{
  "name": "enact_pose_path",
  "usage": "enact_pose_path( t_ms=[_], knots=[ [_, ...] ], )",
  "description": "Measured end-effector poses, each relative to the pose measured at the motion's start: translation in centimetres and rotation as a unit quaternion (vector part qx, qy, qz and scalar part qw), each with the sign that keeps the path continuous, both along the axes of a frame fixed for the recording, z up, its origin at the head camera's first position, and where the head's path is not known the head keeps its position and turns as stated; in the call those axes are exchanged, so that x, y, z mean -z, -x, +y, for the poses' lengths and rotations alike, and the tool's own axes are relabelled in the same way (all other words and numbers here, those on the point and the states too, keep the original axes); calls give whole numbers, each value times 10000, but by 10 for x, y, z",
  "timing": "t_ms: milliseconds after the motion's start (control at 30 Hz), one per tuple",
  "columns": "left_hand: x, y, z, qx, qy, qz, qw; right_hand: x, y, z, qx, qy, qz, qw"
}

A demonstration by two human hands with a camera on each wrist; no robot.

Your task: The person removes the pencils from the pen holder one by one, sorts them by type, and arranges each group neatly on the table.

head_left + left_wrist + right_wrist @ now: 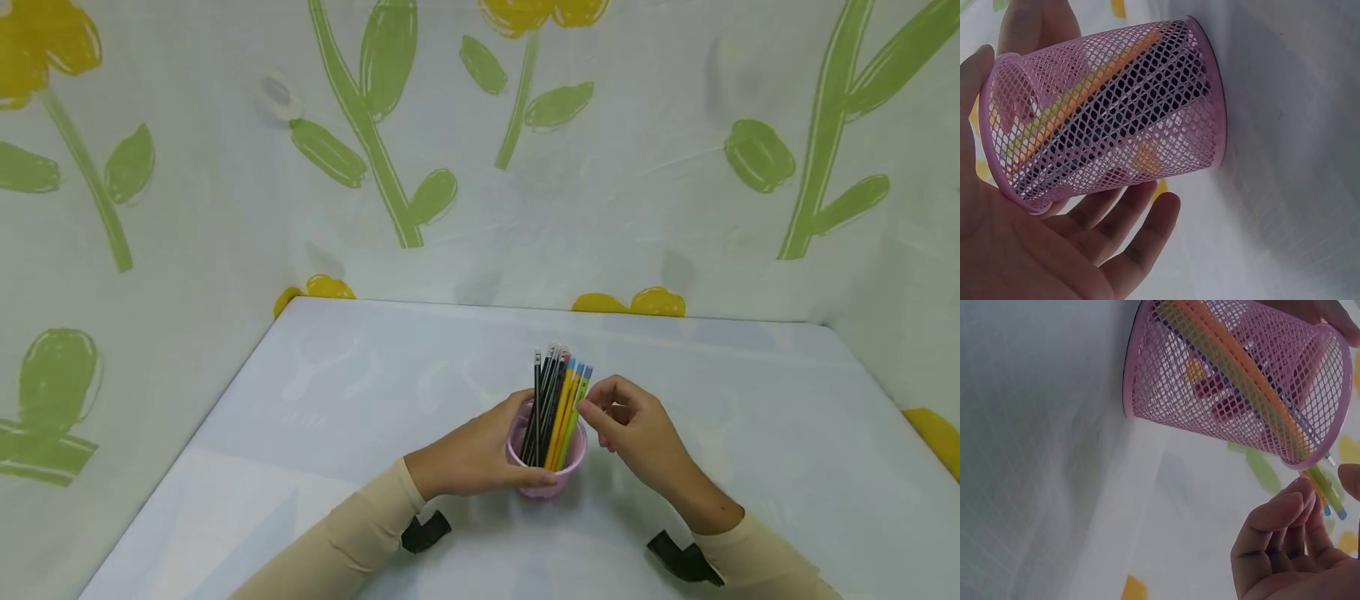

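Observation:
A pink mesh pencil cup (543,485) stands on the table, holding several black pencils (542,417), yellow pencils (561,417) and a light green pencil (570,429), eraser ends up. My left hand (483,446) grips the cup from the left, its thumb across the near side of the rim and the other fingers round the far side. Beside the cup on the right is my right hand (637,425), fingertips close to the green pencil. In the right wrist view its loosely bent fingers (1279,519) and its thumb stand apart, the green pencil's end showing between them.
The white table (360,375) runs back to a flower-patterned curtain (600,208), which also hangs along both sides. Dark straps (427,532) show at both wrists below the beige sleeves (352,529).

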State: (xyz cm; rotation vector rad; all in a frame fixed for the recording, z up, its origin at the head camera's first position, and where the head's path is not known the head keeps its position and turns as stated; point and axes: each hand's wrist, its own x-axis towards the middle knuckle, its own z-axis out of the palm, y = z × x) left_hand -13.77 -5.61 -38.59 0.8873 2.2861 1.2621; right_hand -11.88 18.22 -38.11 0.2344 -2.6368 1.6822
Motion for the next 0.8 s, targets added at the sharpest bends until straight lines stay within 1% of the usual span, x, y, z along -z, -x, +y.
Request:
enact_pose_path(
  t_ms=[167,400,500,600,700,800],
  knots=[
    [2,-1,0,10,-44,-106,9999,3,-1,-3,-41,20,-109,9999],
    [1,1,0,90,32,99,9999,7,-1,-5,27,5,-89,10000],
    [2,2,0,143,42,154,9998,9,-2,-5,41,-24,48,10000],
    [3,4,1,149,107,309,9994,11,-1,-4,60,-70,231,9997],
    [3,4,0,105,226,431,9988,13,0,-5,83,-149,369,9992],
    [3,4,-2,56,286,431,9986,13,0,-7,70,-218,480,9986]
  ],
)
